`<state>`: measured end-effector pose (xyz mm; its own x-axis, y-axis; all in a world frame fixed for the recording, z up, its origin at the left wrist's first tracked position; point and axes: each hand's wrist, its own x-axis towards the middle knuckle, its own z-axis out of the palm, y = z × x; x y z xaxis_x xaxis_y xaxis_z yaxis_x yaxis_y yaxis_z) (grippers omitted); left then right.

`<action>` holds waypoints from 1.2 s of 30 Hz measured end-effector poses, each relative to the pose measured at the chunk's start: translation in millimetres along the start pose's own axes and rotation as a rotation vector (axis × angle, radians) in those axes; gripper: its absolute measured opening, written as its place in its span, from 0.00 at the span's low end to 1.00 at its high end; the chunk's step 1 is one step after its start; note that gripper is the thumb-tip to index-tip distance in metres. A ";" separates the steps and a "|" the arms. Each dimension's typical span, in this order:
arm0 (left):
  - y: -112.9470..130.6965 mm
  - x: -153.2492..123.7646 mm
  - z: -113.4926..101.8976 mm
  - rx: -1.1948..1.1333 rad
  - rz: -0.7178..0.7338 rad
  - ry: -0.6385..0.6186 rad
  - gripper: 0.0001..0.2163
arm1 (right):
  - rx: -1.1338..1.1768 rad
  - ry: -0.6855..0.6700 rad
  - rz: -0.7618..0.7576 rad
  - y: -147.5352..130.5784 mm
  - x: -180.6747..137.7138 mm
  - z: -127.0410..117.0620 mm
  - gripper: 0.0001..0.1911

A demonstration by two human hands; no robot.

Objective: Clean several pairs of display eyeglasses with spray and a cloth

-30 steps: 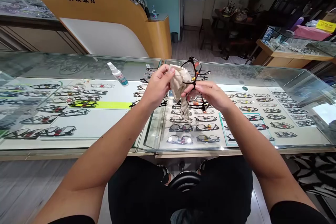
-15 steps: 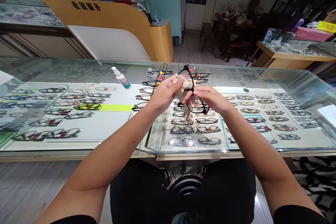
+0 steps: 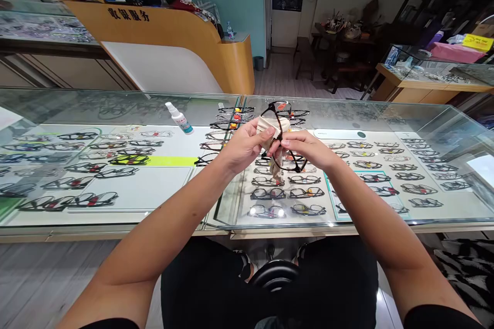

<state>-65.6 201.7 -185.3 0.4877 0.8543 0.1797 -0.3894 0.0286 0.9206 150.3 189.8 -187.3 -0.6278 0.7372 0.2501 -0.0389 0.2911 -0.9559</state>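
Note:
Over the glass counter, my left hand [image 3: 247,146] is closed on a beige cleaning cloth [image 3: 275,122], which it presses around one lens of a pair of dark-framed eyeglasses [image 3: 296,168]. A loose end of the cloth hangs below the fingers. My right hand [image 3: 306,146] pinches the same eyeglasses near the bridge with thumb and fingertips. The frame is tilted steeply, one lens up and the other low at the right. The cloth and fingers hide much of the upper lens. A white spray bottle [image 3: 179,118] with a blue-green label stands on the counter, left of my hands.
Rows of eyeglasses [image 3: 268,193] lie inside the glass display counter [image 3: 135,222] beneath my arms. Beyond it are a wooden cashier desk [image 3: 170,25] and, at the right, another glass case [image 3: 443,74]. A round black stool seat [image 3: 275,273] shows between my legs.
The cloth has shifted slightly on the upper lens, and the eyeglasses are turned a little in my hands. Both hands keep their hold. The view has tipped slightly upward.

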 end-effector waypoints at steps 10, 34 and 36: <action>12.9 -6.2 12.1 0.099 0.009 -0.184 0.23 | 0.095 -0.059 0.005 2.0 -1.0 0.7 0.23; 12.3 -8.0 2.2 0.160 0.031 0.059 0.25 | -0.041 -0.264 0.121 -17.6 -9.0 -7.7 0.25; 11.7 -7.1 1.0 0.136 0.020 0.051 0.26 | -0.037 -0.263 0.126 -17.6 -9.1 -7.2 0.26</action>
<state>-72.9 195.5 -175.4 0.4394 0.8794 0.1834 -0.2872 -0.0560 0.9562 162.3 182.4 -171.7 -0.8058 0.5873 0.0762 0.0780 0.2327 -0.9694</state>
